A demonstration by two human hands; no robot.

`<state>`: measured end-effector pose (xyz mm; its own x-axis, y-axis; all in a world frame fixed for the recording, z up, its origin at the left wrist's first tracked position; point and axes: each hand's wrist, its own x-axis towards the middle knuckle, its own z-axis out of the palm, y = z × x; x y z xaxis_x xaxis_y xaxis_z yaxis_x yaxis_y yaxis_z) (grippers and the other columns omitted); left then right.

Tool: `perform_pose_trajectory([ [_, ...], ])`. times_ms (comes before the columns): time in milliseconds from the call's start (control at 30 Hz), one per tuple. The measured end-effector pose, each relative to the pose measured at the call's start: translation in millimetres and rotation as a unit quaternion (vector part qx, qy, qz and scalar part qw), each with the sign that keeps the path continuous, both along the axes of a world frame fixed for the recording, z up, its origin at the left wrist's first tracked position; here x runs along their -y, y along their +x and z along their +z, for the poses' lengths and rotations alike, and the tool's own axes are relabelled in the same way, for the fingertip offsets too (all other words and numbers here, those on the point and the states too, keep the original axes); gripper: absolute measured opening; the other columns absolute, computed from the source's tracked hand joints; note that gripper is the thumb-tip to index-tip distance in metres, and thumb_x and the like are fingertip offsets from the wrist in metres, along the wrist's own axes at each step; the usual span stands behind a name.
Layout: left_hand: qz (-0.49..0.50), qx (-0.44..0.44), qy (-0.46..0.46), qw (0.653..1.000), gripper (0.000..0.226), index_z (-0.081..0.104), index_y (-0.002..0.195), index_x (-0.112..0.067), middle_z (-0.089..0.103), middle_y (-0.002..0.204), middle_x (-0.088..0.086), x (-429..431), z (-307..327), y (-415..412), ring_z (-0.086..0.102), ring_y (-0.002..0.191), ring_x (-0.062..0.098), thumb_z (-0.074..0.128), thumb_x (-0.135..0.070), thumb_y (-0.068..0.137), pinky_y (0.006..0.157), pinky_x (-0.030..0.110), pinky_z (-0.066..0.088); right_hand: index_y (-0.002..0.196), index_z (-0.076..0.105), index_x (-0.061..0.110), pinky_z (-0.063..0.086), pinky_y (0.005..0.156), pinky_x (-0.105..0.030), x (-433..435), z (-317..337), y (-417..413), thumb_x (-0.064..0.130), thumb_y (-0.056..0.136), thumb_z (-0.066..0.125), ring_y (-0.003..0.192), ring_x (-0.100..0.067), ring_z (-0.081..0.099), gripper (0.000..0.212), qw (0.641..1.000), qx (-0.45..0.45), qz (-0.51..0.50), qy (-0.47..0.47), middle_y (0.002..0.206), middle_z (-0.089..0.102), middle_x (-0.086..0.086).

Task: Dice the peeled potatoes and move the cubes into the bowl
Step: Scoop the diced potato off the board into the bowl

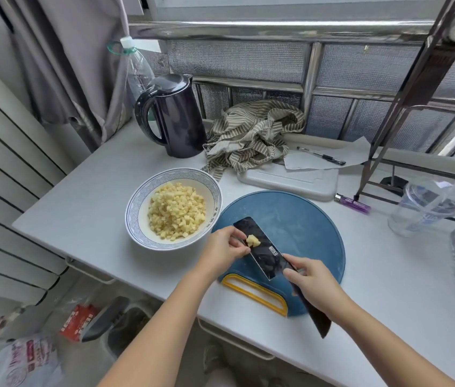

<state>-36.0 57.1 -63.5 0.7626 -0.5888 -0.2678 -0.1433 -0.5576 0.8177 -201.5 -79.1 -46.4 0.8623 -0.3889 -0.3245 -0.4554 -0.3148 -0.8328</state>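
While flat over board [304, 219], knife [265, 255] with cubes [253, 241] between pinching left hand [223, 251], gripping right hand [312, 286]; bowl [134, 219] alongside.

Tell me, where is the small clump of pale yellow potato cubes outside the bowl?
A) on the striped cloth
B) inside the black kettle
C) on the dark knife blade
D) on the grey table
C: the small clump of pale yellow potato cubes rests on the flat dark knife blade, which the right hand holds over the round blue cutting board.
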Motion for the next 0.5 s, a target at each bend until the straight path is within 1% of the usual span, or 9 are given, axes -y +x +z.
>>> perform_pose_trajectory([
  [67, 0.008, 0.034, -0.008, 0.999, 0.022, 0.064, 0.102, -0.016, 0.069, 0.085, 0.004, 3, 19, 6, 0.065, 0.074, 0.014, 0.074, -0.024, 0.084, 0.069, 0.022, 0.051, 0.098, 0.058, 0.055, 0.039, 0.051, -0.012, 4, 15, 7, 0.009, 0.097, 0.053, 0.051, -0.008, 0.054, 0.046, 0.999, 0.024, -0.020, 0.032, 0.057, 0.054, 0.002],
  [133, 0.031, 0.088, -0.027, 0.995, 0.022, 0.063, 0.101, -0.018, 0.065, 0.084, -0.001, 6, 37, 16, 0.061, 0.075, 0.009, 0.072, -0.031, 0.085, 0.066, 0.016, 0.047, 0.094, 0.060, 0.054, 0.039, 0.050, -0.012, 6, 33, 19, 0.008, 0.096, 0.055, 0.048, -0.007, 0.053, 0.047, 0.997, 0.056, -0.030, 0.049, 0.059, 0.053, -0.001],
  [200, 0.059, 0.155, -0.051, 0.985, 0.022, 0.059, 0.100, -0.019, 0.059, 0.089, -0.004, 10, 53, 26, 0.054, 0.078, 0.005, 0.071, -0.031, 0.085, 0.065, 0.009, 0.040, 0.091, 0.062, 0.052, 0.039, 0.050, -0.011, 6, 50, 33, 0.005, 0.096, 0.055, 0.051, -0.011, 0.052, 0.048, 0.994, 0.087, -0.031, 0.064, 0.061, 0.052, -0.001],
  [233, 0.071, 0.190, -0.058, 0.978, 0.024, 0.057, 0.099, -0.019, 0.055, 0.092, -0.005, 11, 59, 32, 0.051, 0.081, 0.005, 0.070, -0.031, 0.085, 0.066, 0.008, 0.038, 0.090, 0.061, 0.052, 0.039, 0.050, -0.011, 5, 57, 41, 0.005, 0.096, 0.055, 0.053, -0.014, 0.052, 0.048, 0.992, 0.100, -0.028, 0.066, 0.061, 0.052, -0.001],
  [300, 0.084, 0.240, -0.070, 0.965, 0.026, 0.054, 0.098, -0.017, 0.049, 0.095, -0.004, 13, 68, 45, 0.048, 0.083, 0.008, 0.070, -0.033, 0.085, 0.069, 0.013, 0.036, 0.090, 0.060, 0.054, 0.040, 0.050, -0.010, 0, 69, 58, 0.005, 0.095, 0.056, 0.058, -0.017, 0.053, 0.050, 0.992, 0.117, -0.020, 0.050, 0.061, 0.053, 0.003],
  [367, 0.085, 0.265, -0.082, 0.957, 0.025, 0.053, 0.097, -0.015, 0.048, 0.096, -0.003, 12, 72, 56, 0.047, 0.084, 0.011, 0.068, -0.032, 0.086, 0.072, 0.018, 0.035, 0.095, 0.061, 0.053, 0.045, 0.054, -0.012, -6, 74, 74, 0.006, 0.095, 0.057, 0.061, -0.016, 0.055, 0.048, 0.992, 0.121, -0.014, 0.025, 0.069, 0.055, 0.004],
  [400, 0.080, 0.278, -0.087, 0.953, 0.023, 0.054, 0.096, -0.014, 0.048, 0.096, -0.003, 12, 73, 62, 0.046, 0.085, 0.011, 0.067, -0.031, 0.087, 0.074, 0.019, 0.034, 0.103, 0.064, 0.049, 0.047, 0.056, -0.013, -9, 75, 83, 0.006, 0.094, 0.057, 0.062, -0.015, 0.055, 0.044, 0.993, 0.119, -0.013, 0.019, 0.076, 0.056, 0.002],
  [467, 0.070, 0.307, -0.094, 0.945, 0.018, 0.054, 0.096, -0.013, 0.047, 0.096, -0.002, 11, 75, 72, 0.044, 0.086, 0.010, 0.065, -0.026, 0.090, 0.075, 0.018, 0.033, 0.116, 0.067, 0.036, 0.044, 0.054, -0.012, -13, 77, 98, 0.008, 0.094, 0.057, 0.062, -0.013, 0.055, 0.038, 0.993, 0.115, -0.009, 0.007, 0.089, 0.055, -0.002],
  [500, 0.063, 0.317, -0.098, 0.941, 0.016, 0.054, 0.096, -0.013, 0.047, 0.096, -0.003, 9, 75, 79, 0.044, 0.086, 0.009, 0.063, -0.024, 0.091, 0.076, 0.017, 0.033, 0.114, 0.066, 0.038, 0.043, 0.053, -0.012, -15, 77, 105, 0.009, 0.094, 0.058, 0.060, -0.013, 0.055, 0.037, 0.993, 0.116, -0.007, 0.000, 0.093, 0.055, -0.004],
])
